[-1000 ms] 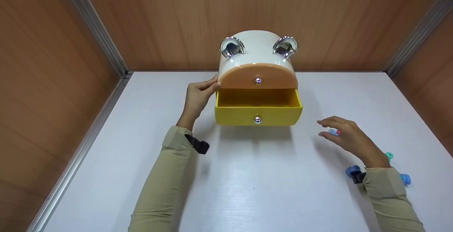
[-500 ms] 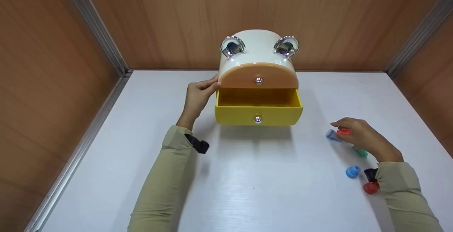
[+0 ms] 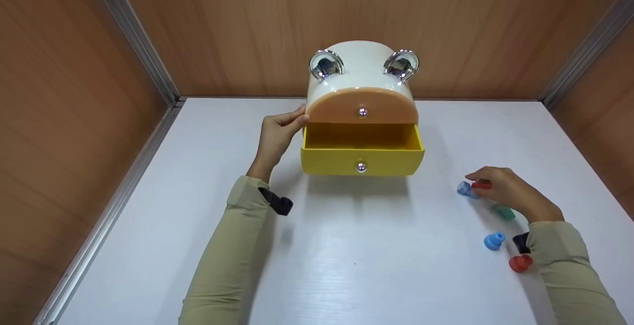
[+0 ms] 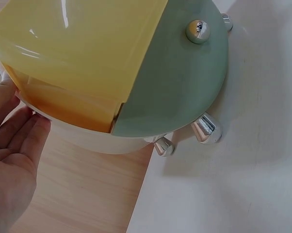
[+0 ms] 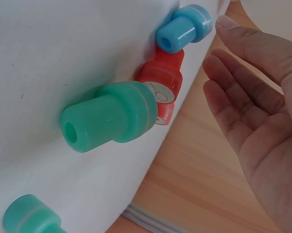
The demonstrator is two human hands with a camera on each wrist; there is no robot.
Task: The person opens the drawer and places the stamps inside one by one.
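Note:
A small white drawer cabinet [image 3: 361, 75] with chrome ears stands at the back of the white table [image 3: 346, 265]. Its orange upper drawer [image 3: 361, 107] is closed and its yellow lower drawer [image 3: 361, 161] is pulled out, with nothing visible inside. My left hand [image 3: 278, 129] rests with straight fingers against the cabinet's [image 4: 175, 87] left side. My right hand [image 3: 507, 193] hovers relaxed over small plastic plugs: a blue plug [image 3: 465, 189], a red plug [image 3: 481, 185] and a green plug [image 3: 504, 212]. In the right wrist view the right hand's fingers [image 5: 243, 92] are straight beside the blue plug [image 5: 185, 28], holding nothing.
Another blue plug [image 3: 494, 241] and another red plug [image 3: 520, 263] lie near my right wrist. A second green plug [image 5: 29, 216] shows in the right wrist view. Wooden walls with metal corner strips enclose the table on three sides.
My right hand has shifted right and slightly back, uncovering the blue, red and green plugs beside it. My left hand and the cabinet have stayed put.

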